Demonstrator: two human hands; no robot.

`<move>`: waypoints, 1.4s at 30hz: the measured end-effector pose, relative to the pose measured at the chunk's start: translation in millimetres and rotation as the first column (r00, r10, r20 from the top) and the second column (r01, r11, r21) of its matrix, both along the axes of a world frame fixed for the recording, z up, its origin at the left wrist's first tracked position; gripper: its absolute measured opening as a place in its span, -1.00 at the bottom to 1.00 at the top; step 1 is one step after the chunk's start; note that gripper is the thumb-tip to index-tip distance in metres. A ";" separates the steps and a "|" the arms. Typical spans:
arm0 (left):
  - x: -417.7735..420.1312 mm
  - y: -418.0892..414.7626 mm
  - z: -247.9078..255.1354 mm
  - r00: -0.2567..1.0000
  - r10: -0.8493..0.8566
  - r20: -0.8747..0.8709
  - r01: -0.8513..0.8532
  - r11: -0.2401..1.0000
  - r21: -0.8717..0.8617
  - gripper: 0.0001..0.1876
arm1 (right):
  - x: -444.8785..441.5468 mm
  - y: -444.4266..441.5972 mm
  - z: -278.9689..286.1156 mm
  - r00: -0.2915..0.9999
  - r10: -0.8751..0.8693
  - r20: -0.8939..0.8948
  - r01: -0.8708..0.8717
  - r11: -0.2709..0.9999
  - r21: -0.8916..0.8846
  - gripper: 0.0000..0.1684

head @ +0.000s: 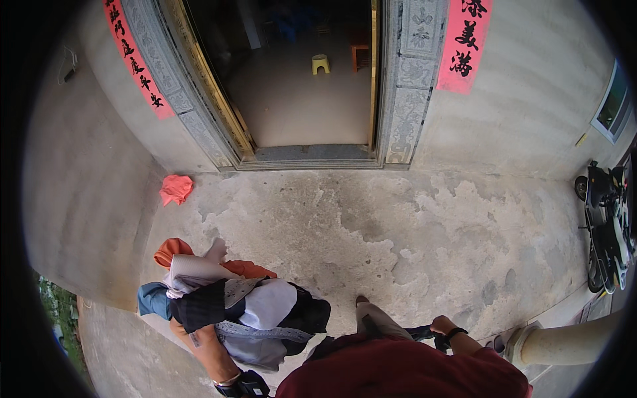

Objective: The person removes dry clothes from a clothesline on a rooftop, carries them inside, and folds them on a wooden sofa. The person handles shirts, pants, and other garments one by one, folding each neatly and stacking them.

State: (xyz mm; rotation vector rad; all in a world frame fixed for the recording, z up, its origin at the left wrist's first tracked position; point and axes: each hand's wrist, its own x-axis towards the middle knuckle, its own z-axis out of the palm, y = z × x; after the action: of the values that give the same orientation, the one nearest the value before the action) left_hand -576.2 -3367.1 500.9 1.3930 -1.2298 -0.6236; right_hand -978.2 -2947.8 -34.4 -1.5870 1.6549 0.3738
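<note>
A large bundle of clothes [268, 304] lies over my left forearm [209, 353], at the lower left. Black, white and grey fabrics make up most of it, with a patterned grey band across. Orange cloth [251, 268] and ribbed pale cloth [196, 272] stick out at the far side, and a blue piece [154, 300] at the left. The fabric hides my left hand. My right hand [442, 325] is beside my body with its fingers curled. A dark object [420, 332] sits against it; whether it is gripped is unclear.
An open doorway [306, 112] with a raised stone sill [311, 152] lies ahead; a yellow stool [320, 64] stands inside. Pink-red cloth or plastic [176, 189] lies by the left wall. A motor scooter [607, 224] stands far right, near a round pillar [567, 346] and slippers [495, 343].
</note>
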 end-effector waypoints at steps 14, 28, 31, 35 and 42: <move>-145.1 -343.4 -80.5 0.944 -0.057 0.324 0.054 0.998 0.018 -0.58 | -240.9 -479.8 32.4 0.778 -0.585 0.227 0.627 0.746 -0.226 -0.65; -305.9 -781.9 -149.6 0.963 0.115 0.245 -0.120 0.993 0.003 -0.53 | -347.3 -809.1 20.1 0.987 -0.088 0.131 0.108 0.983 -0.151 -0.66; -335.7 -882.4 -173.8 0.938 0.064 0.340 -0.061 0.998 -0.020 -0.61 | -379.1 -890.3 1.9 0.910 -0.355 0.216 0.355 0.934 0.042 -0.68; -399.8 -1020.3 -139.7 0.900 -0.117 0.420 0.129 0.992 0.001 -0.68 | -451.6 -1039.7 -17.9 0.855 -0.468 0.223 0.452 0.883 0.124 -0.53; -573.1 -1190.1 -99.5 0.933 0.092 0.347 -0.056 0.992 -0.114 -0.64 | -666.1 -1351.6 28.2 0.906 -0.384 0.179 0.422 0.850 -0.316 -0.64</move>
State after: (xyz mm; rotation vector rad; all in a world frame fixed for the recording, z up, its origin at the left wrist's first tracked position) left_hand -1149.3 -4557.1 401.4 1.4985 -1.4607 -0.2576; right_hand -1644.4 -4299.5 -6.2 -1.4144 1.9887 -0.2377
